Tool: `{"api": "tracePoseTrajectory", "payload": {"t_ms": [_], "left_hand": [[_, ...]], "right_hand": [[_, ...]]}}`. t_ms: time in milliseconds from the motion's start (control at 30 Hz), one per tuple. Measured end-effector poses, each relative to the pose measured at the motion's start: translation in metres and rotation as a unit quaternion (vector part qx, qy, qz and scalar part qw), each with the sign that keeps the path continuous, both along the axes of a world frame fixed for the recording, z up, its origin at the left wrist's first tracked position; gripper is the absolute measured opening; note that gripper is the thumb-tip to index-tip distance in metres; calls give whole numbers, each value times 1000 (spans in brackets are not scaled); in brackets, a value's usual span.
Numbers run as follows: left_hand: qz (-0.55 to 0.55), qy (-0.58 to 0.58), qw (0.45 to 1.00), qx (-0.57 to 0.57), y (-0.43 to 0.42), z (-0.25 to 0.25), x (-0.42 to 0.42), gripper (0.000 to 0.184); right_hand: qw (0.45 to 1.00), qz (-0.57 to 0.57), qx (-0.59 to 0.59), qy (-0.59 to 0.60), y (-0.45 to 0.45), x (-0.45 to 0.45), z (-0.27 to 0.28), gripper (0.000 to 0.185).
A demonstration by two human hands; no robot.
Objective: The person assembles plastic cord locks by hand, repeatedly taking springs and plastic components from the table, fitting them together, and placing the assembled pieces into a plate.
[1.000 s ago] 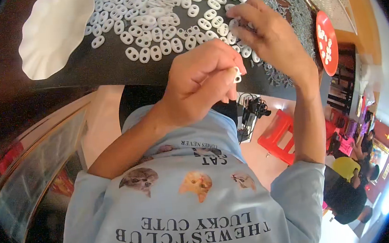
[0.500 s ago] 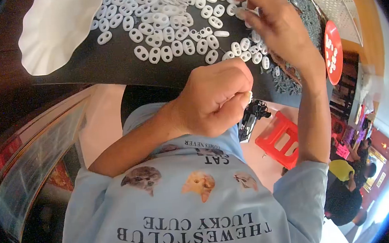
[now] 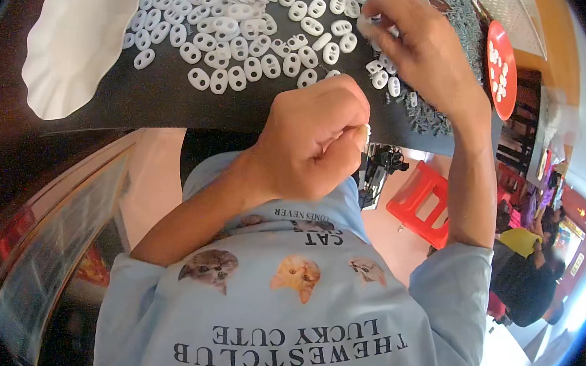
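- Intently, a worker seated at the desk [image 3: 153, 101] appears to be picking out pieces one at a time, reaching among two-holed white ovals [image 3: 236, 78] strewn at 12 o'clock.
- Left hand [image 3: 313, 139], center frame, is curled into a near-fist, thumb pressed over a small white piece [image 3: 367, 132] whose edge peeks out.
- Right hand [image 3: 424, 46], at 1 o'clock, arches over the scatter, fingers loosely bent and partly open; whether it grips an oval cannot be told.
- Gray bits [image 3: 430, 122] lie heaped beside the right wrist, a red plate [image 3: 503, 39] of white pieces at 2 o'clock, a scalloped white dish [image 3: 73, 56] at 11.
- Next move, by the look of it, calls for a light fingertip pinch on a single oval, neighbors undisturbed, left grip steady.
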State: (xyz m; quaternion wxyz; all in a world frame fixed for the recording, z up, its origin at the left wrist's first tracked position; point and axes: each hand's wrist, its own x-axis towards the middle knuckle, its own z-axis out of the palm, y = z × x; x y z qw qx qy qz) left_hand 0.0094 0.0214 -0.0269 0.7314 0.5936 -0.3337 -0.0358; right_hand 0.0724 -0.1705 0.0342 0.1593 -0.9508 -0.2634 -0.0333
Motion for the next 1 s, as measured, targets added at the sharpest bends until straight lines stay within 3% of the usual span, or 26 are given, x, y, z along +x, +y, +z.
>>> {"api": "tracePoseTrajectory", "payload": {"t_ms": [100,333,767,867,967,1000], "left_hand": [[7,7,1000,0,-1,-2,-1,1],[8,31,999,24,-1,3,-1,3],[19,32,998,47,-1,3,0,4],[23,35,998,45,-1,2,-1,4],[28,41,998,42,-1,4,-1,3],[27,38,998,48,-1,4,0,4]], "right_hand": [[998,-29,49,22,-1,-2,13,15],[998,10,27,63,-12,-17,12,15],[999,-28,8,24,-13,3,7,21],[999,-21,-2,45,-16,1,2,18],[999,39,-6,-8,-2,3,-1,19],[998,33,37,40,7,5,2,19]]}}
